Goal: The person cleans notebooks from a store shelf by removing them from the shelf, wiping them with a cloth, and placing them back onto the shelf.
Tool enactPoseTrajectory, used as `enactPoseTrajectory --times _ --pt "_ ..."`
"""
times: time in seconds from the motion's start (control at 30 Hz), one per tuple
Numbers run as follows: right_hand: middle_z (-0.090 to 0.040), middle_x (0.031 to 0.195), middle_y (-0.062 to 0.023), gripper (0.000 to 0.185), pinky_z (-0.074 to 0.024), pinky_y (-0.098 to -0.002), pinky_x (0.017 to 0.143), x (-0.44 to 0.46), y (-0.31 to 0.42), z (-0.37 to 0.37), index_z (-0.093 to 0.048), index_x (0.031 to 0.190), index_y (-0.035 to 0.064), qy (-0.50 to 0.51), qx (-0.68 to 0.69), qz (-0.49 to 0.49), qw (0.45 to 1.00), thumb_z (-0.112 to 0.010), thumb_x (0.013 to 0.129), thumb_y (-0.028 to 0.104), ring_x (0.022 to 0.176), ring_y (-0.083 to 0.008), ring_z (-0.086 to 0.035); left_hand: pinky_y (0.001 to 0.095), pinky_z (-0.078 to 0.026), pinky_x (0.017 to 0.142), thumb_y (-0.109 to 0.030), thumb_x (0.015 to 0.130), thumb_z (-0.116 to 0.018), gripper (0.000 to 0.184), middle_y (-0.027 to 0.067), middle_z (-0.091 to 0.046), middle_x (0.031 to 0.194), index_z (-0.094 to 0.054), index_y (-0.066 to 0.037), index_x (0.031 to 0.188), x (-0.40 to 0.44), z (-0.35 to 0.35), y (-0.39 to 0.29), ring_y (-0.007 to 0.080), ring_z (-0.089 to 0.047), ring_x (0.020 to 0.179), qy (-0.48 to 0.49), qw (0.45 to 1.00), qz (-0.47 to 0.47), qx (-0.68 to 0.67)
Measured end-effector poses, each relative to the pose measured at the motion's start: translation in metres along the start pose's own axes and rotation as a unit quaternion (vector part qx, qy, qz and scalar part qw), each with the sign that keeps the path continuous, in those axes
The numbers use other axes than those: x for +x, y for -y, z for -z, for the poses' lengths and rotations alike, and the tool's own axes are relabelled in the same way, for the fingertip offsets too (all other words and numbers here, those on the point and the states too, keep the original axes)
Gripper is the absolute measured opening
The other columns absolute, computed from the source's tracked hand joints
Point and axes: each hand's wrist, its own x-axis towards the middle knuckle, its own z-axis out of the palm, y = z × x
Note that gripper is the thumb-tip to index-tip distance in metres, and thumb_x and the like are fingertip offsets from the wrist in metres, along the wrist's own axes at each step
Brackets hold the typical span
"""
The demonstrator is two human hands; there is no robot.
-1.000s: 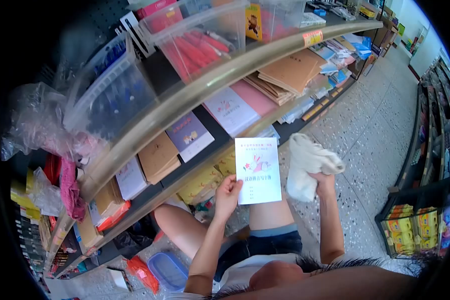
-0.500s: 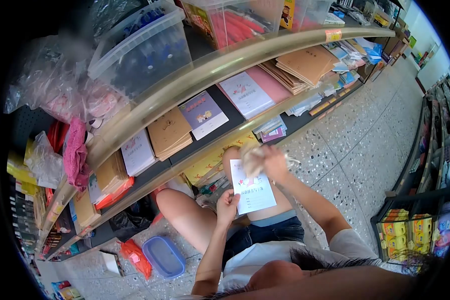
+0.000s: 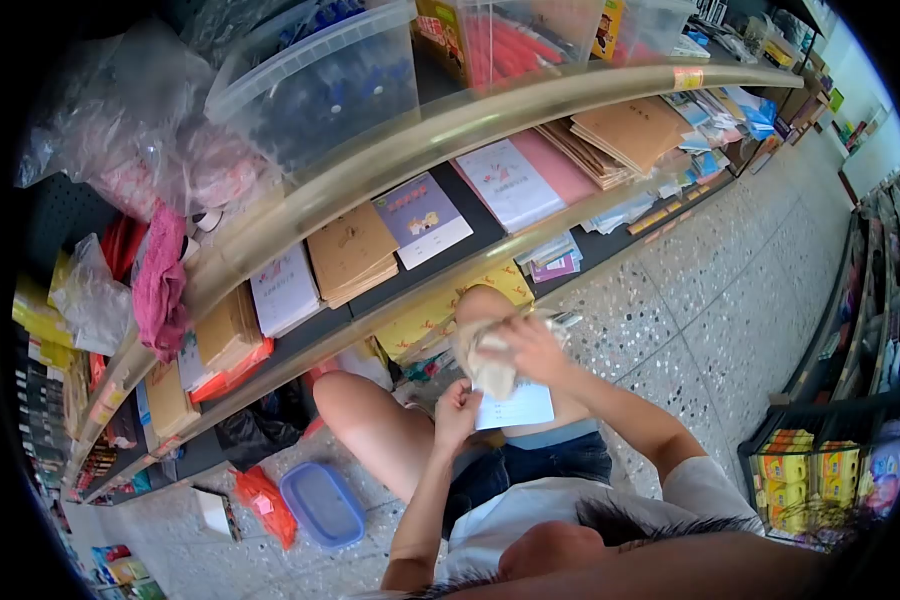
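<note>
A thin white exercise book (image 3: 518, 408) lies on my thigh, its upper part covered by a cloth. My left hand (image 3: 456, 412) is closed, pinching the book's left edge between thumb and fingers. Bunched under my right hand (image 3: 532, 345) is a beige cloth (image 3: 482, 362), slightly blurred, and my fingers are closed on it. It rests over the upper and middle part of the book's cover, hiding the printed title and picture. Only the lower lines of the cover show.
In front stands a shelf holding a purple exercise book (image 3: 420, 222), brown-covered books (image 3: 350, 255) and clear plastic boxes (image 3: 315, 100). A pink cloth (image 3: 160, 285) hangs at the left. On the floor sit a blue basin (image 3: 322, 506) and a red bag (image 3: 263, 507). Yellow bottles (image 3: 785, 480) stand at right.
My right hand has moved the cloth down over the book, covering the title that showed before. My left hand keeps its grip on the edge. The view has shifted slightly.
</note>
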Motion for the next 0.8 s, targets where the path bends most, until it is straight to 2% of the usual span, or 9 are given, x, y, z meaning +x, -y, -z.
enactPoseTrajectory --times 0.07,0.13,0.2,0.3,0.4,0.53,0.63,0.73,0.8 --pt "-0.061 0.108 -0.0074 0.036 -0.0463 -0.0358 0.078 -0.006 -0.035 -0.035 -0.07 0.104 0.0249 0.011 0.014 -0.17 0.985 -0.07 0.068 0.025 0.093 -0.0269 -0.058 0.0184 -0.041 0.053 -0.007 0.092 -0.055 0.014 0.0014 -0.064 0.074 -0.058 0.001 0.103 -0.003 -0.001 -0.008 0.003 -0.054 0.059 -0.01 1.0 0.009 0.007" --pt "-0.059 0.112 -0.0084 0.038 -0.0467 -0.0366 0.078 -0.015 -0.078 -0.039 -0.069 0.106 0.0255 0.129 -0.196 -0.231 0.944 -0.068 0.069 0.018 0.095 -0.0273 -0.057 0.018 -0.041 0.053 -0.007 0.092 -0.055 0.014 0.0016 -0.064 0.074 -0.058 0.001 0.102 -0.005 -0.001 -0.009 0.003 -0.054 0.06 -0.024 1.0 -0.003 0.008" --pt "-0.059 0.11 -0.0101 0.044 -0.0465 -0.0391 0.079 -0.022 -0.095 -0.014 -0.068 0.109 0.0255 0.091 -0.148 -0.34 0.924 -0.066 0.067 0.011 0.093 -0.0289 -0.057 0.018 -0.041 0.053 -0.008 0.092 -0.055 0.014 0.0016 -0.064 0.073 -0.058 0.001 0.102 -0.001 -0.002 -0.008 0.0032 -0.054 0.059 -0.047 0.999 -0.016 -0.015" --pt "-0.058 0.109 -0.0104 0.049 -0.0463 -0.0403 0.079 -0.01 -0.067 0.034 -0.068 0.11 0.025 -0.041 -0.083 -0.315 0.944 -0.068 0.063 0.01 0.094 -0.0295 -0.056 0.0183 -0.041 0.054 -0.008 0.092 -0.056 0.014 0.0013 -0.063 0.072 -0.057 0.001 0.102 0.001 -0.007 -0.005 0.0038 -0.054 0.059 -0.056 0.998 0.003 -0.026" --pt "-0.058 0.105 -0.009 0.051 -0.0463 -0.0396 0.079 -0.001 -0.03 0.042 -0.068 0.11 0.0254 -0.014 -0.002 -0.145 0.989 -0.068 0.061 0.011 0.093 -0.0287 -0.056 0.0192 -0.043 0.057 -0.009 0.093 -0.053 0.013 0.0014 -0.063 0.073 -0.057 0.001 0.102 0.006 -0.02 -0.012 0.0048 -0.055 0.062 -0.037 0.999 0.018 -0.035" --pt "-0.058 0.102 -0.003 0.039 -0.0456 -0.035 0.079 -0.009 0.012 0.026 -0.068 0.106 0.0296 0.045 -0.009 -0.08 0.996 -0.061 0.071 0.016 0.09 -0.0244 -0.056 0.0213 -0.046 0.06 -0.01 0.096 -0.047 0.014 0.0034 -0.063 0.079 -0.057 0.0 0.098 0.023 -0.03 0.014 0.0067 -0.058 0.07 -0.061 0.986 -0.012 -0.156" --pt "-0.058 0.099 -0.0001 0.033 -0.0456 -0.0344 0.081 -0.032 0.029 0.031 -0.07 0.101 0.0306 0.111 0.042 -0.029 0.993 -0.06 0.072 0.019 0.091 -0.0217 -0.056 0.0263 -0.052 0.068 -0.01 0.095 -0.047 0.015 0.0069 -0.064 0.091 -0.057 -0.002 0.102 0.023 -0.027 0.02 0.0131 -0.062 0.078 -0.052 0.962 0.057 -0.261" --pt "-0.059 0.101 0.0009 0.026 -0.046 -0.0332 0.083 -0.053 0.024 0.067 -0.072 0.093 0.0325 0.216 0.099 0.038 0.971 -0.061 0.071 0.021 0.095 -0.0186 -0.057 0.0279 -0.052 0.069 -0.011 0.096 -0.045 0.014 0.0071 -0.063 0.09 -0.054 -0.001 0.1 0.02 -0.026 0.017 0.0138 -0.062 0.077 -0.063 0.966 0.078 -0.24" --pt "-0.061 0.108 0.0006 0.029 -0.0464 -0.0349 0.084 -0.079 -0.001 0.082 -0.071 0.094 0.0334 0.287 0.178 0.001 0.941 -0.062 0.071 0.018 0.096 -0.0197 -0.059 0.0277 -0.052 0.067 -0.013 0.097 -0.045 0.015 0.0064 -0.062 0.088 -0.054 -0.002 0.097 0.016 -0.03 0.009 0.0132 -0.061 0.075 -0.068 0.963 0.083 -0.247"
